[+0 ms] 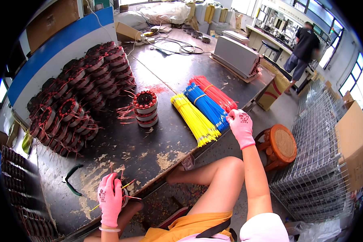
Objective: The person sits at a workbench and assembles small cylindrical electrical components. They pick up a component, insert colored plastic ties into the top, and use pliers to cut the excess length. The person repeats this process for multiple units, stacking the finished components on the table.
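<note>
My left hand (110,197), in a pink glove, is closed around a stator (126,196) at the table's front edge. Most of that stator is hidden behind the fingers; red and yellow wires stick out of it. My right hand (241,125), gloved the same way, has its fingers pinched together at the near ends of a bundle of blue wires (207,105). What lies between those fingertips is hidden. Left of the blue wires is a yellow wire bundle (194,121), and beyond them a red one (215,93). A short stack of stators (146,109) stands farther left.
Many stators (80,84) are piled at the table's left. Green-handled pliers (72,179) lie near the left front. A grey metal block (236,54) and loose cable (181,47) sit at the back. A wooden stool (280,143) and wire cages (310,161) stand right; a person (304,46) is beyond.
</note>
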`<state>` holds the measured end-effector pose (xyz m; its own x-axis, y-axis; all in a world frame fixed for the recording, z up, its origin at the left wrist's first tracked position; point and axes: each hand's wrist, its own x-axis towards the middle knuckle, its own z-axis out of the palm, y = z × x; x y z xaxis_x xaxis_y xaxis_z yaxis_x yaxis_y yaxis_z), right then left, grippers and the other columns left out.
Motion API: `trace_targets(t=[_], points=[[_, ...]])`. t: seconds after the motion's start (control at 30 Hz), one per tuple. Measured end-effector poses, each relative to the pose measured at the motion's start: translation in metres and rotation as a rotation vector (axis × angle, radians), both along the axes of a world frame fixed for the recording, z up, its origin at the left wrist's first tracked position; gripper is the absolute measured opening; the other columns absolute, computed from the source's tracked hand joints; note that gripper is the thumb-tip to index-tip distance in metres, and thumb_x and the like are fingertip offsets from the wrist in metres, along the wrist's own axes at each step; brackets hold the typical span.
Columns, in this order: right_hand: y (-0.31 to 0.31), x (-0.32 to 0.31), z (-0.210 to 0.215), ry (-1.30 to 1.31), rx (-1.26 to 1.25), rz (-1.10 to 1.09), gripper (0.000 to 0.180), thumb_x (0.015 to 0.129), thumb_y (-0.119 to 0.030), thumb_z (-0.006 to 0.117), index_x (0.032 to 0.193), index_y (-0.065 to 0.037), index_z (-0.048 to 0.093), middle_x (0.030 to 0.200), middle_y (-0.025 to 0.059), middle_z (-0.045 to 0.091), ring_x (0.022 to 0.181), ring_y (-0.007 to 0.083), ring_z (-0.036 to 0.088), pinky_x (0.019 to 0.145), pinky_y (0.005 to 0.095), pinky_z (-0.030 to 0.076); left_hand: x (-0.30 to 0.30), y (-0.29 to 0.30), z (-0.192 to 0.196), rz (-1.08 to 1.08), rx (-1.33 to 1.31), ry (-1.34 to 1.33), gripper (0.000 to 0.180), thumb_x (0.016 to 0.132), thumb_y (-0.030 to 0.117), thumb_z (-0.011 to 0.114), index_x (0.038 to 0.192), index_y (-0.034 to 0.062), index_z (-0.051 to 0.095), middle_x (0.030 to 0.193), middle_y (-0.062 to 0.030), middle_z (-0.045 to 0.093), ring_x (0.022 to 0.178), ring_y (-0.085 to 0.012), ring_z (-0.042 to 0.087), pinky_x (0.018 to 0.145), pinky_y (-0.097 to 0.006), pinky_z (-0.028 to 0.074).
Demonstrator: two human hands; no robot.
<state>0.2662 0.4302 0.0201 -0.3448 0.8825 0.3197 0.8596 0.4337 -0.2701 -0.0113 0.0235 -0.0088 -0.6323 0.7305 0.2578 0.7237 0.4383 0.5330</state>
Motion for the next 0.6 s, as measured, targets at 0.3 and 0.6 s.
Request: trace_targets(t=[0.3,0.6], points=[[0.014,0.004,0.007,0.250,-0.242,0.008,0.022,0.087,-0.031,0.071,0.094,-0.011,0.070,0.093,0.0095,0.074,0.091,0.0279,0.071,0.082,0.0394,0.053,0.000,0.000,-0.002,-0.004,0.015,-0.002,0.027,0.098,0.017,0.059,0.117,-0.0008,0.065,0.117,-0.0163,0.065,0.108,-0.0364,0.061,0.095,-0.044,0.048],[0.021,-0.004,0.014,0.076,-0.250,-0.013,0.025,0.085,-0.034,0.066,0.095,-0.012,0.073,0.096,0.0112,0.074,0.095,0.0293,0.071,0.086,0.0407,0.053,-0.001,0.000,-0.002,-0.002,0.018,0.002,0.027,0.097,0.016,0.059,0.117,-0.0011,0.066,0.116,-0.0164,0.066,0.108,-0.0361,0.062,0.095,-0.043,0.048]])
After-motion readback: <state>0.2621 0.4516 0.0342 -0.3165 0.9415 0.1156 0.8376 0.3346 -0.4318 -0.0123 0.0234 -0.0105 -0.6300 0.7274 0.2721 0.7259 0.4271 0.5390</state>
